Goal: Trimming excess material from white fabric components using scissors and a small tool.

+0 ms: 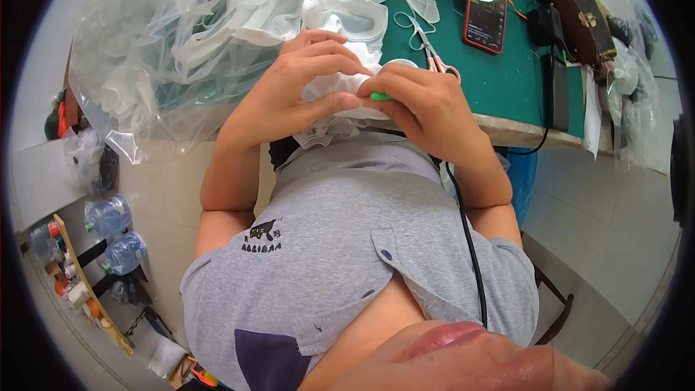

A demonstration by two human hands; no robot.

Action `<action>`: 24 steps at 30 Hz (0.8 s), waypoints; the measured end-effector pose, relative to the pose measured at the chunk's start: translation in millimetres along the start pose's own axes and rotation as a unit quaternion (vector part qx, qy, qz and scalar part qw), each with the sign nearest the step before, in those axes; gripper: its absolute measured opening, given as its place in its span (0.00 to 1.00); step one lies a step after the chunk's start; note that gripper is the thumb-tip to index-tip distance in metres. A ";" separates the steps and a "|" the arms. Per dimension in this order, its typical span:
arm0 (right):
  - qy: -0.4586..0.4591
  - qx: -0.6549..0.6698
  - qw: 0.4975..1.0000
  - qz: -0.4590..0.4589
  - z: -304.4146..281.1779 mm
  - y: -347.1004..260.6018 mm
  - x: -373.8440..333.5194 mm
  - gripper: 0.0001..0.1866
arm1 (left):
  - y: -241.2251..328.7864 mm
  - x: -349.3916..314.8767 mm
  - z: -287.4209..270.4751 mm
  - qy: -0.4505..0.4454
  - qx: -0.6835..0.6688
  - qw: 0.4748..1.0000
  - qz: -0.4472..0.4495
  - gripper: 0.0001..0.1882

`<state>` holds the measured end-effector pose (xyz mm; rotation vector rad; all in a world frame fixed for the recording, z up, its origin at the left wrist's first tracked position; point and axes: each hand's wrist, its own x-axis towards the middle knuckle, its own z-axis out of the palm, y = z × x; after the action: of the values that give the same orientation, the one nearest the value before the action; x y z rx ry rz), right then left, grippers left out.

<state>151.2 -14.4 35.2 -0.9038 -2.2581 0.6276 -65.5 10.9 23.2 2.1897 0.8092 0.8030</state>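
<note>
My left hand (311,76) curves around a soft white piece (337,87) at the table's near edge, its fingers and thumb on either side of it. My right hand (427,101) is closed on a small tool with a bright green end (379,96), which touches or nearly touches the white piece. The tool's tip is hidden. Just beyond the hands lie several white, thin, rounded pieces with large openings (362,22). Scissors with pink-orange handles (443,66) rest right behind my right hand.
Clear plastic sheeting or bags (145,51) heap over the table's left side and hang off its edge. On the green mat (499,87) are a red-cased phone (485,7), a black power adapter (555,90) and a brown case (583,18). A black cable runs down beside my body.
</note>
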 end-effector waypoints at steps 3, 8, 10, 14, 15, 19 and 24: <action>-0.006 -0.013 0.999 -0.031 3.5 -0.3 -1.1 0.08 | 1.2 0.1 -3.4 -0.010 -0.036 0.999 -0.010 0.14; 0.009 0.004 1.000 -0.013 4.8 1.1 -1.1 0.09 | -1.6 -0.2 0.0 0.039 -0.078 0.996 -0.034 0.10; 0.000 0.023 1.000 -0.001 4.7 1.0 -1.4 0.09 | -4.9 0.6 -1.6 0.047 -0.087 0.995 -0.024 0.08; 0.007 0.033 0.999 0.016 6.3 0.5 -1.9 0.07 | -1.2 1.1 1.8 0.086 -0.110 0.989 -0.049 0.07; 0.006 0.030 0.999 0.013 6.2 -0.1 -1.6 0.07 | -0.7 1.2 2.3 0.098 -0.110 0.988 -0.047 0.06; 0.048 0.095 0.993 0.041 9.1 4.7 -1.3 0.05 | 10.2 8.1 11.2 0.316 -0.041 0.946 -0.057 0.07; 0.123 0.196 0.951 0.205 1.1 6.6 1.0 0.06 | 46.9 -13.6 5.0 0.017 -0.324 0.929 -0.180 0.13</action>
<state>152.7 -9.6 30.7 -1.1774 -1.6503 1.0402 -55.6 -28.4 50.8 1.3964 0.7894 0.7803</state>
